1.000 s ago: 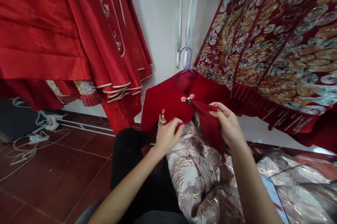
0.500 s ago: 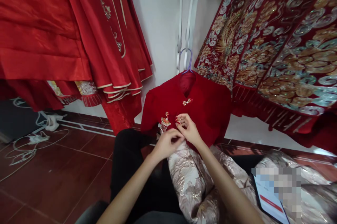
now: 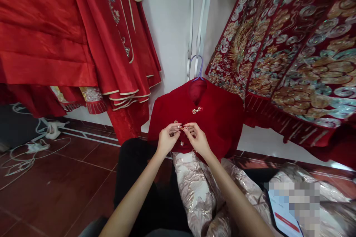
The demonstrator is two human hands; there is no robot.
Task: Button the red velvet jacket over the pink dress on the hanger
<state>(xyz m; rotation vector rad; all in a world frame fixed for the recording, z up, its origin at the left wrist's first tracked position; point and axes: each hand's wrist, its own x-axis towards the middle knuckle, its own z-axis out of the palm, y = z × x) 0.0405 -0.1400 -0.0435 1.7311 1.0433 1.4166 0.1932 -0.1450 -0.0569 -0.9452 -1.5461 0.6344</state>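
Note:
A red velvet top hangs on a purple hanger before me. A beaded gold frog button sits below its neckline. Lower on the front, my left hand and my right hand meet, thumbs and fingers pinched together. Between their fingertips shows a small red loop of a frog button, its ends hidden by my fingers. My left hand mostly covers a jewelled ornament. One small pearly bead shows just under the hands.
Shiny pale brocade fabric lies over my lap, with a phone on it at the right. Red garments hang at left, an embroidered one at right. White cables trail over the tiled floor.
My left hand has moved up and turned, now covering much of the fan-shaped tasselled ornament. Both hands' fingertips have come together at the red loop.

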